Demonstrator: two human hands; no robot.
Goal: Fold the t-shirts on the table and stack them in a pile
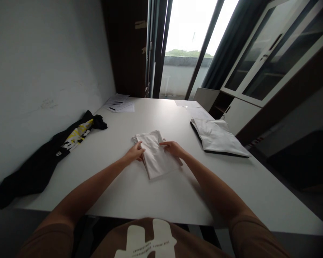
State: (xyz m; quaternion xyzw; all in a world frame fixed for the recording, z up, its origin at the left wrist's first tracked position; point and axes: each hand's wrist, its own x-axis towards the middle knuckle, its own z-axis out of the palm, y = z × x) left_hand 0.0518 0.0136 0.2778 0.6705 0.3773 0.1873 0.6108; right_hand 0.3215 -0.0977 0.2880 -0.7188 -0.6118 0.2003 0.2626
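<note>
Folded white cloth (161, 161) is pinched, left edge, by the left hand (134, 152); right hand (174, 147) laid alongside, its grip hard to tell.

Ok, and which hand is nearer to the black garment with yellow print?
Left. The left hand is at the left edge of the folded pale cloth, with tabletop between it and the black garment. The right hand is farther away, at the cloth's right side.
</note>
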